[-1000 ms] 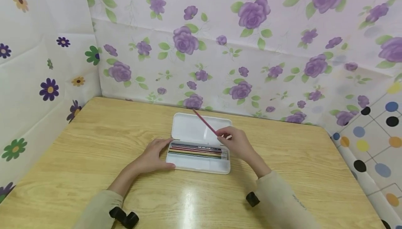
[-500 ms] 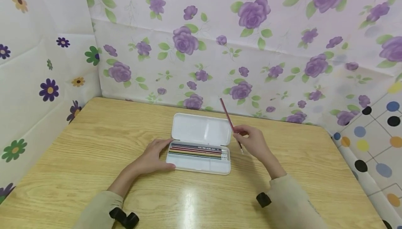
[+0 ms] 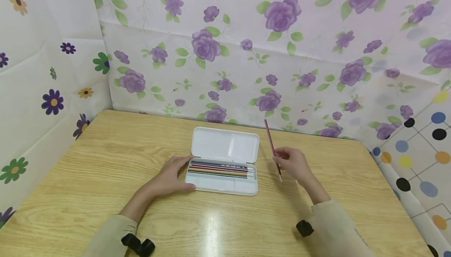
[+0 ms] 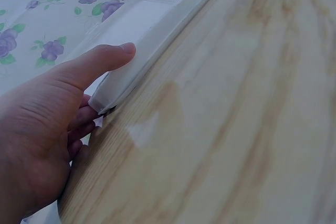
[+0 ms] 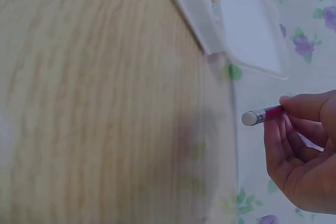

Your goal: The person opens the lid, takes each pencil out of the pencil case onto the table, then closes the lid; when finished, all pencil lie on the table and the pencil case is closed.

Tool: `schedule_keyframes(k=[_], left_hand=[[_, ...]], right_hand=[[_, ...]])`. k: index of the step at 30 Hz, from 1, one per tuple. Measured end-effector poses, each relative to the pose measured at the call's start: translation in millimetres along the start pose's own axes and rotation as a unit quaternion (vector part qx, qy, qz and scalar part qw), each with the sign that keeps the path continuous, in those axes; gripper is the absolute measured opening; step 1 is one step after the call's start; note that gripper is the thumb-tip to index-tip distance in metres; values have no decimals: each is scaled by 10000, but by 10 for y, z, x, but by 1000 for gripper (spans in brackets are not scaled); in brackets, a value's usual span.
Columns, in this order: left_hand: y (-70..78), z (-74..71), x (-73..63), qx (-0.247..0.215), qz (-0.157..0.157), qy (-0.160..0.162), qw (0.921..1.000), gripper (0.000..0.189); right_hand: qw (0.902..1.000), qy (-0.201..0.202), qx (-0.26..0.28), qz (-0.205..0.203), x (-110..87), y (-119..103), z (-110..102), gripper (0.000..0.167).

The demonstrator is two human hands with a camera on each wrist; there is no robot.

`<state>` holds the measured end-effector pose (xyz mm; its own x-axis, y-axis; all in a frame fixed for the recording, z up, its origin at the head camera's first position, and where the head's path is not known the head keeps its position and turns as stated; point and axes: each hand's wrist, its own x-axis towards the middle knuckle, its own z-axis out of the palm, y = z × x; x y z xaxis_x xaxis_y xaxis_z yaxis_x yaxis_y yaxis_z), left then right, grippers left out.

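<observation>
A white pencil case lies on the table with its lid folded back. Several pencils in different colours lie side by side in its rear compartment. My left hand holds the case's left end, thumb at the front wall and fingers at the back, as the left wrist view also shows. To the right of the case, my right hand pinches a dark red pencil between thumb and fingers. This pencil slants above the table, its white eraser pointing down towards me.
The wooden table extends on both sides of the case. A flower-patterned sheet hangs behind its far edge. More patterned sheets stand to the left and right. Black wrist-worn pieces show at both sleeves.
My right hand has carried the red pencil from above the open lid rightward to beside the case, and the pencil has swung steeper. My left hand has kept its place at the case.
</observation>
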<state>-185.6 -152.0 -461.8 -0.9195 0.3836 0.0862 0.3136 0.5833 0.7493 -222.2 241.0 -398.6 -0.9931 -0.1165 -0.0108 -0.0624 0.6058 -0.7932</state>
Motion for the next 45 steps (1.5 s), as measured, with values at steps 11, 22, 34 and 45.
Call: schedule_keyframes(k=[11, 22, 34, 45], left_hand=[[5, 6, -9, 17, 32, -7, 10000, 96], [9, -1, -19, 31, -38, -23, 10000, 97], [-1, 6, -15, 41, -42, -29, 10000, 97], [-8, 3, -5, 41, -26, -19, 10000, 98]], right_hand=[[9973, 71, -448, 577, 17, 232, 170, 24], [9948, 218, -800, 592, 3, 197, 273, 21], [9916, 241, -1086, 656, 17, 189, 265, 24], [9934, 240, -972, 553, -1, 172, 168, 29]])
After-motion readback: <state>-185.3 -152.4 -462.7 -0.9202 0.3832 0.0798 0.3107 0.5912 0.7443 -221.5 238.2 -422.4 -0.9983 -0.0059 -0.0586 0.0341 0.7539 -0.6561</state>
